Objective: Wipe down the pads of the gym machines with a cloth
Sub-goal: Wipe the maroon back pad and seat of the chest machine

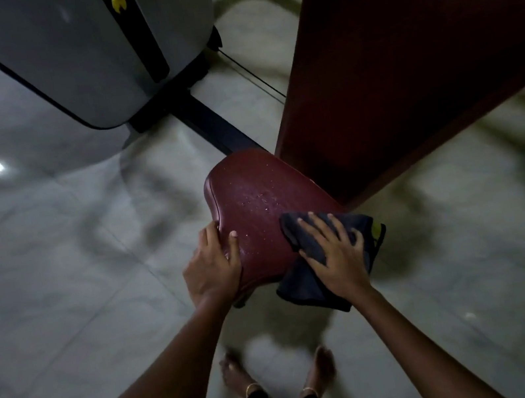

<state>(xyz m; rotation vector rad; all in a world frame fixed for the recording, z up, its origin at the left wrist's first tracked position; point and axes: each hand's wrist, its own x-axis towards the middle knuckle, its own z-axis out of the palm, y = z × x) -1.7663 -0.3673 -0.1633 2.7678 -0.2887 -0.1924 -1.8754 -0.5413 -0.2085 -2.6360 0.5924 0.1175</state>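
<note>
A dark red seat pad [250, 197] of a gym machine sits in the middle of the view, with small water droplets on its top. My left hand [212, 269] grips the pad's left edge, thumb on top and fingers curled round the side. My right hand [334, 249] lies flat with spread fingers on a dark blue cloth [307, 285], pressing it against the pad's right front part. The cloth hangs over the pad's edge, and a yellow-green tag [377, 230] shows at its right corner.
A tall dark red back pad [403, 53] rises at the right behind the seat. A grey weight-stack housing [84, 55] stands at the upper left, joined by a black floor bar [213, 123]. Grey tiled floor surrounds it; my bare feet [279, 369] stand below the seat.
</note>
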